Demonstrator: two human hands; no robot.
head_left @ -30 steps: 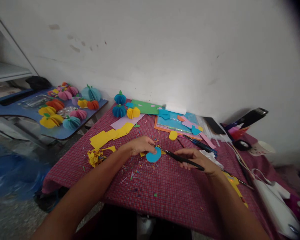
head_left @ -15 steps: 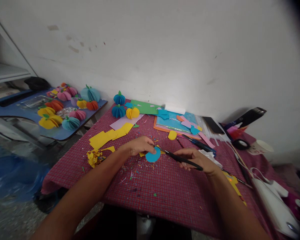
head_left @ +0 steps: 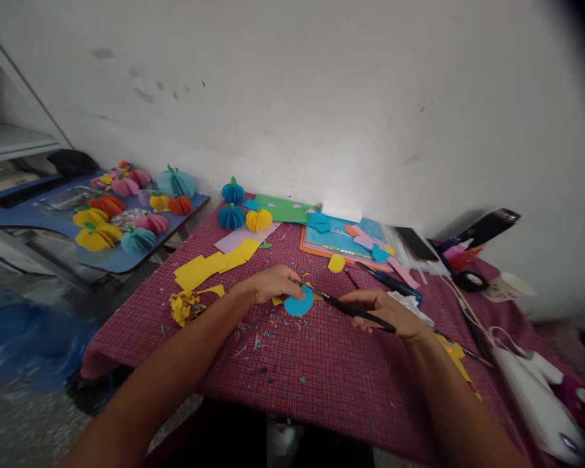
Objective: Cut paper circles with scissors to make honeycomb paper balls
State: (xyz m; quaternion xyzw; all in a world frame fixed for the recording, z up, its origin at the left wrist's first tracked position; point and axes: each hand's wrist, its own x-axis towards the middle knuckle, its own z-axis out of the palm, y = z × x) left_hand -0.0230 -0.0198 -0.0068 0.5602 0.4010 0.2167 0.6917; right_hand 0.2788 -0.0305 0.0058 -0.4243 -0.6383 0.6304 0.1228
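Near the middle of the frame the left hand (head_left: 275, 284) is curled closed, its fingertips pinching the upper left edge of a round blue paper disc (head_left: 299, 303), which is held just above the surface (head_left: 322, 370), a table covered with a red checked cloth. A small yellow paper piece shows just under the disc and the fingers. To the right of centre the right hand (head_left: 385, 311) is closed around the handles of a pair of black scissors (head_left: 351, 307); the blades run up and left from the hand, and their tip meets the disc at its upper right edge. Whether the blades are parted or shut cannot be told.

Tiny coloured paper trimmings (head_left: 263, 331) are scattered on the cloth below the hands. Left of the left hand lies a crumpled heap of yellow paper scraps (head_left: 185, 305), and above it, flat yellow paper sheets (head_left: 214, 265). In the upper middle of the frame, by the wall, stand blue and yellow folded paper balls (head_left: 244, 211), with a green sheet and a stack of blue and orange sheets (head_left: 341, 239) to their right. At the upper left, a blue side table (head_left: 127, 260) carries more paper balls in yellow, pink, orange and teal.
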